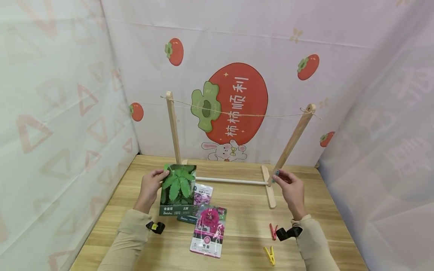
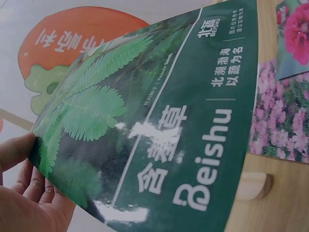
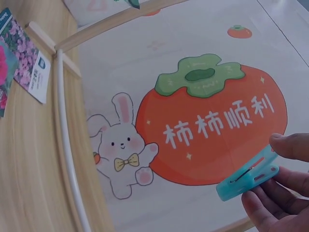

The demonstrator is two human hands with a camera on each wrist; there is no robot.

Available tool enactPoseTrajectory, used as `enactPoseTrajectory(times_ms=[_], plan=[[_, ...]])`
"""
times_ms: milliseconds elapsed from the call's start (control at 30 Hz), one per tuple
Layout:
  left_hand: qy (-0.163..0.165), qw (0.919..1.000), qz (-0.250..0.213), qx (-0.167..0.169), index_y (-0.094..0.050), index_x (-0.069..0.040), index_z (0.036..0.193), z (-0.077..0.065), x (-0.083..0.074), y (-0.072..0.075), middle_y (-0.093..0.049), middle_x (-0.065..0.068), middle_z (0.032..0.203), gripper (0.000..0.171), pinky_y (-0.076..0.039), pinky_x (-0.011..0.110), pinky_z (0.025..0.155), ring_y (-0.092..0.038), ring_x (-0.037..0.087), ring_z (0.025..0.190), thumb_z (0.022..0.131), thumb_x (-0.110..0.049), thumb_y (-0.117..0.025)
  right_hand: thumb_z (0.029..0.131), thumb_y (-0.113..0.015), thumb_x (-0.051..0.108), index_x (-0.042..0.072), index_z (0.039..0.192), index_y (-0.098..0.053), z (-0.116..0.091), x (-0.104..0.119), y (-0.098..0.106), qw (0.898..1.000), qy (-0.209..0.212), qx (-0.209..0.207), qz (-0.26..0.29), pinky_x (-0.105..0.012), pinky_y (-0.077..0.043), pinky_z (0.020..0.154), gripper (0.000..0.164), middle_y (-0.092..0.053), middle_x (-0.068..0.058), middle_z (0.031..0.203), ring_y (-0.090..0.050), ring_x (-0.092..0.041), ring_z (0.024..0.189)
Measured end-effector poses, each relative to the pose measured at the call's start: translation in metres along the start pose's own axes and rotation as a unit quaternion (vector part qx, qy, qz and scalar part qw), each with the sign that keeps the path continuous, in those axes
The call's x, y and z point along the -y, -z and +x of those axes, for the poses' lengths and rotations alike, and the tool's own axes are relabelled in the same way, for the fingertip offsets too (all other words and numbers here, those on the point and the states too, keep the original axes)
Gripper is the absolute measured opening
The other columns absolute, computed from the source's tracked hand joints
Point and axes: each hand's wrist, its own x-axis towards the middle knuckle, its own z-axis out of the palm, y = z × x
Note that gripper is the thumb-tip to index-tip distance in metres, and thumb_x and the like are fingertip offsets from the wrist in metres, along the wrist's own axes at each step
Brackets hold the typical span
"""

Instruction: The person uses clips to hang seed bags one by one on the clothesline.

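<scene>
A green seed packet (image 1: 178, 190) with a fern-like leaf on it is pinched at its upper left edge by my left hand (image 1: 151, 188). The left wrist view shows the thumb on the front of this packet (image 2: 145, 125) and fingers behind it. My right hand (image 1: 291, 190) pinches a turquoise clothespin (image 3: 246, 175) by its handle ends, near the right post of a wooden frame. Between the two wooden posts (image 1: 295, 139) a thin string (image 1: 220, 112) is tied, sagging slightly.
On the table (image 1: 244, 226) a pink-flower seed packet (image 1: 208, 231) overlaps another packet (image 1: 203, 191) with purple blooms. A red clothespin (image 1: 273, 231) and a yellow clothespin (image 1: 269, 256) lie at the right. A white rod (image 1: 234, 181) joins the frame's feet; a printed curtain hangs behind.
</scene>
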Motion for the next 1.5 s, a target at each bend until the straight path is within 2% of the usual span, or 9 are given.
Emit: enactPoseTrajectory(times_ms=[133,300,400,533,600,767,867,1033,1500], plan=[[-0.008,0.9999,-0.009,0.001,-0.056,0.005,0.125,-0.002,-0.009,-0.002,-0.060,-0.006,0.100,0.046,-0.053,0.017,0.073,-0.060,0.000,0.084,0.093,-0.026,-0.067,0.088,-0.073,0.019,0.001,0.120,-0.067,0.001,0.006,0.001,1.000,0.002,0.001,0.002,-0.011,-0.048,0.071,0.037,-0.068,-0.018,0.113,-0.058,0.007,0.082],[-0.007,0.9999,-0.012,-0.002,-0.055,0.006,0.127,-0.002,-0.018,-0.004,-0.059,-0.005,0.102,0.047,-0.052,0.015,0.075,-0.060,0.001,0.086,0.094,-0.025,-0.066,0.088,-0.073,0.019,0.001,0.120,-0.067,0.002,0.012,0.001,1.000,0.011,0.002,0.001,-0.010,-0.048,0.071,0.038,-0.070,-0.017,0.113,-0.059,0.008,0.082],[-0.010,0.9998,-0.016,-0.002,-0.055,0.006,0.125,-0.002,-0.021,-0.005,-0.060,-0.006,0.099,0.045,-0.052,0.015,0.075,-0.060,0.000,0.086,0.094,-0.024,-0.066,0.087,-0.074,0.017,0.001,0.119,-0.068,0.004,0.015,0.001,1.000,0.016,0.002,0.010,-0.010,-0.049,0.071,0.037,-0.072,-0.002,0.103,-0.060,0.008,0.081],[-0.017,0.9996,-0.024,-0.001,-0.055,0.006,0.123,-0.001,-0.025,-0.007,-0.062,-0.010,0.091,0.043,-0.052,0.015,0.074,-0.061,-0.001,0.082,0.094,-0.023,-0.066,0.087,-0.074,0.013,0.001,0.118,-0.068,0.007,0.019,0.002,0.999,0.021,0.007,0.033,-0.011,-0.050,0.072,0.034,-0.067,0.018,0.090,-0.061,0.006,0.083],[-0.020,0.9994,-0.029,0.001,-0.055,0.006,0.123,-0.001,-0.028,-0.009,-0.062,-0.012,0.088,0.042,-0.052,0.016,0.075,-0.061,-0.001,0.082,0.094,-0.022,-0.066,0.087,-0.073,0.011,0.000,0.117,-0.068,0.008,0.022,0.002,0.999,0.026,0.010,0.044,-0.011,-0.050,0.073,0.033,-0.067,0.017,0.091,-0.062,0.006,0.084],[-0.026,0.9990,-0.036,0.006,-0.056,0.005,0.122,0.000,-0.035,-0.012,-0.063,-0.014,0.086,0.040,-0.052,0.016,0.074,-0.062,0.000,0.082,0.094,-0.022,-0.066,0.088,-0.073,0.014,0.000,0.117,-0.068,0.010,0.030,0.001,0.998,0.039,0.014,0.053,-0.011,-0.050,0.074,0.033,-0.070,0.001,0.102,-0.063,0.004,0.086],[-0.031,0.9986,-0.041,0.009,-0.057,0.004,0.120,0.000,-0.040,-0.015,-0.063,-0.014,0.088,0.038,-0.052,0.017,0.074,-0.063,0.001,0.083,0.094,-0.021,-0.066,0.087,-0.074,0.015,-0.001,0.116,-0.068,0.013,0.033,0.002,0.997,0.048,0.013,0.053,-0.011,-0.049,0.073,0.034,-0.070,0.006,0.099,-0.062,0.004,0.086],[-0.041,0.9977,-0.053,0.013,-0.059,0.001,0.118,0.001,-0.047,-0.022,-0.065,-0.014,0.089,0.034,-0.052,0.018,0.075,-0.063,0.001,0.083,0.093,-0.020,-0.067,0.086,-0.074,0.008,-0.005,0.113,-0.068,0.018,0.039,0.007,0.993,0.081,-0.005,0.087,-0.010,-0.049,0.070,0.030,-0.067,0.018,0.089,-0.062,0.001,0.083],[-0.073,0.9950,-0.069,0.000,-0.060,0.002,0.114,0.001,-0.065,-0.030,-0.066,-0.015,0.082,0.032,-0.052,0.016,0.070,-0.063,-0.001,0.077,0.092,-0.020,-0.069,0.088,-0.073,0.010,-0.007,0.115,-0.067,0.026,0.056,0.014,0.989,0.118,0.000,0.086,-0.010,-0.049,0.071,0.033,-0.066,0.018,0.091,-0.061,0.000,0.084]])
